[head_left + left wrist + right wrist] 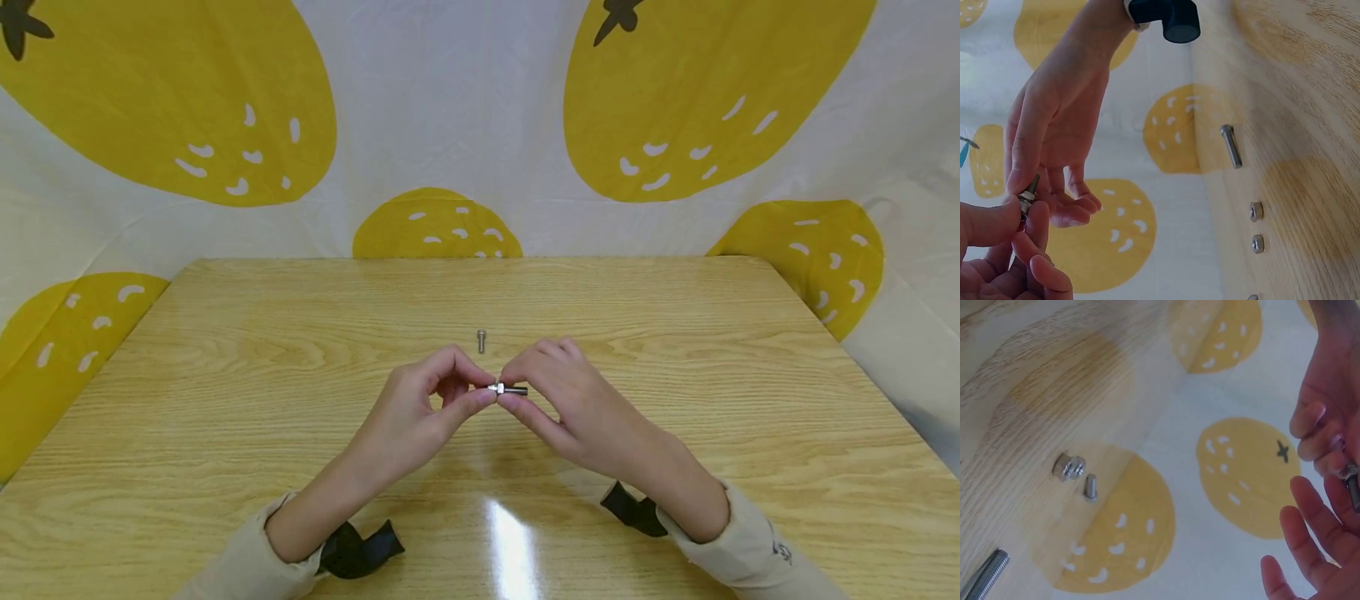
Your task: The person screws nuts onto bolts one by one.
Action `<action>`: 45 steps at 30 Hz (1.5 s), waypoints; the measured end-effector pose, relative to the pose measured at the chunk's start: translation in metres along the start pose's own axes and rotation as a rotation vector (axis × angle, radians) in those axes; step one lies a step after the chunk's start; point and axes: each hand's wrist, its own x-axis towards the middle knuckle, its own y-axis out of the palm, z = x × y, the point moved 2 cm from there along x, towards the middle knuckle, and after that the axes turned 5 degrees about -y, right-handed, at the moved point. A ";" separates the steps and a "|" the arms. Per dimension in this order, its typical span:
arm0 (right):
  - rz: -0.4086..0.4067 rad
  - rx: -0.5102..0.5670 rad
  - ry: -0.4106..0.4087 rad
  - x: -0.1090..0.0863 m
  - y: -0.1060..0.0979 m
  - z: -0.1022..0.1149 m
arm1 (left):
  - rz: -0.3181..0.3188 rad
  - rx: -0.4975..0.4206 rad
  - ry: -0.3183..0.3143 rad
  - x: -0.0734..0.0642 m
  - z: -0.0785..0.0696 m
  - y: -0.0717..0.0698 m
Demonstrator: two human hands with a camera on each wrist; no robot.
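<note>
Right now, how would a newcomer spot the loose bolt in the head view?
On the wooden table, look just beyond the left hand and right hand. The loose bolt, small and metallic, lies there with its head pointing away from the person. Unlike the held bolt, it touches neither hand.

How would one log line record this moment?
left hand: pinches threaded silver metal bolt | right hand: pinches silver metal hex nut on it | wood-grain table: loose silver metal bolt
</note>
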 end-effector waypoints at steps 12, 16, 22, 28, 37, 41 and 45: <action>0.025 0.091 0.052 -0.002 0.004 -0.004 | -0.011 0.072 0.079 0.002 0.003 0.002; 0.031 0.102 0.134 -0.004 0.003 -0.010 | -0.019 0.088 0.047 0.010 0.009 -0.001; 0.029 0.034 0.192 -0.008 0.000 -0.022 | -0.001 0.136 -0.111 0.031 0.034 -0.009; 0.039 -0.049 0.134 -0.010 0.002 -0.032 | 0.056 0.230 -0.298 0.049 0.063 -0.014; 0.112 -0.067 0.182 -0.015 0.003 -0.042 | 0.181 0.348 -0.389 0.058 0.101 -0.019; 0.144 -0.075 0.203 -0.016 0.004 -0.045 | 0.211 0.402 -0.410 0.059 0.107 -0.023; 0.169 -0.094 0.207 -0.018 0.005 -0.047 | 0.234 0.440 -0.428 0.059 0.109 -0.024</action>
